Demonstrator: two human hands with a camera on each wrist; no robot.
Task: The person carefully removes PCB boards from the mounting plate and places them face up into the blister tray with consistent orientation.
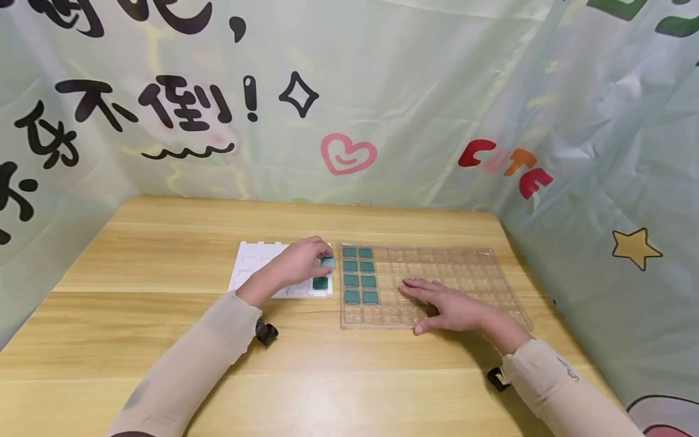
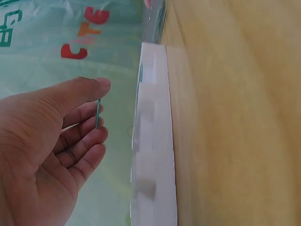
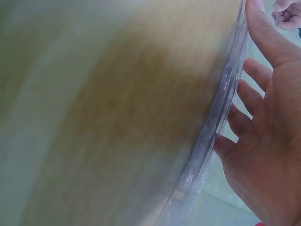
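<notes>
My left hand [image 1: 297, 262] pinches a small green circuit board [image 1: 327, 262] between thumb and fingertips, above the right end of a white tray [image 1: 247, 258]. Seen edge-on in the left wrist view, the held circuit board [image 2: 98, 114] is a thin green line. Another green board [image 1: 320, 283] lies in the white tray just below the hand; the hand and forearm hide part of this tray. My right hand [image 1: 450, 308] rests with spread fingers on a clear plastic compartment tray [image 1: 464, 261]. Two columns of green boards [image 1: 367, 266] fill compartments at that tray's left end.
Both trays lie side by side on a wooden table [image 1: 295, 376], with a narrow gap between them. A printed fabric sheet [image 1: 415, 109] hangs behind the table and along its sides. Black wrist straps [image 1: 266, 332] show below the sleeves.
</notes>
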